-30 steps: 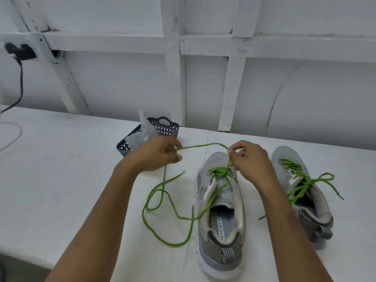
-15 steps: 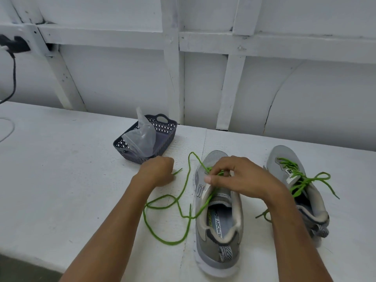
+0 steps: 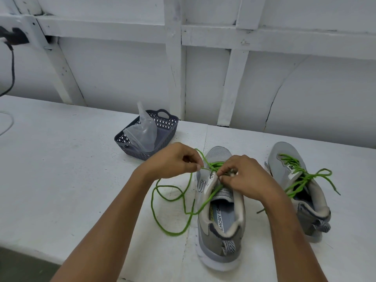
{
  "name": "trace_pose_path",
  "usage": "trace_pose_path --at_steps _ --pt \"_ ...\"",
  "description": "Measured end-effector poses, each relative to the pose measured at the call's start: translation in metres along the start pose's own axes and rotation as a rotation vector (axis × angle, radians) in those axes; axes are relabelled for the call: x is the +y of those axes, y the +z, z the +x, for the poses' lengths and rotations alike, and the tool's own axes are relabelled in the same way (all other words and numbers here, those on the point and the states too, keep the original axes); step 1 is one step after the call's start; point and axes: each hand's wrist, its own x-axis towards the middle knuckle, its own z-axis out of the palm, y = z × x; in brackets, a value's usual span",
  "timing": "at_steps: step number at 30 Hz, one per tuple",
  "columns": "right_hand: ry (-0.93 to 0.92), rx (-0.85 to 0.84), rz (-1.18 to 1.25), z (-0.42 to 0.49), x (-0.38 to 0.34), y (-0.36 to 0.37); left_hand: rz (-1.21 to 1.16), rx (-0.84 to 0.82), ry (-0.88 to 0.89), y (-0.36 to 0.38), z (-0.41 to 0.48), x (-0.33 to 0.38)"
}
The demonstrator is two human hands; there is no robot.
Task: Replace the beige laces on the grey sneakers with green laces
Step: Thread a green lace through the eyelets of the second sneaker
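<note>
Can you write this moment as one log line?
step: threading green lace; left hand: pinches lace; right hand: holds half-laced shoe at eyelets; other shoe: laced green

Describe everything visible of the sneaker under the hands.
The sneaker is grey with a white sole, beige collar, chevron heel tab and a MEMORY FOAM insole. It stands on the table, toe toward the wall. A green lace crosses its front eyelets, the rest loose to its left. The left hand pinches that lace; the right hand pinches the upper by the eyelets.

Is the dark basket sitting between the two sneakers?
No, the basket stands left of the half-laced sneaker and the laced sneaker, not between them.
</note>
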Motion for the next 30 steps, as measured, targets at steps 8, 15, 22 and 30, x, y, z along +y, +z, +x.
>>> trace_pose_path --at_steps 8,15,22,30 --pt "0.03 0.012 0.057 0.001 0.004 0.008 0.191 -0.026 0.027 0.009 0.006 0.005" --pt "0.028 0.044 0.118 0.0 0.01 0.014 0.159 -0.015 0.049 0.006 0.008 0.007" --pt "0.161 0.078 0.408 0.002 0.011 0.019 0.123 0.012 0.056 0.01 0.01 0.006" --pt "0.153 0.048 0.429 0.001 0.013 0.019 0.151 -0.03 0.107 0.013 0.011 0.006"
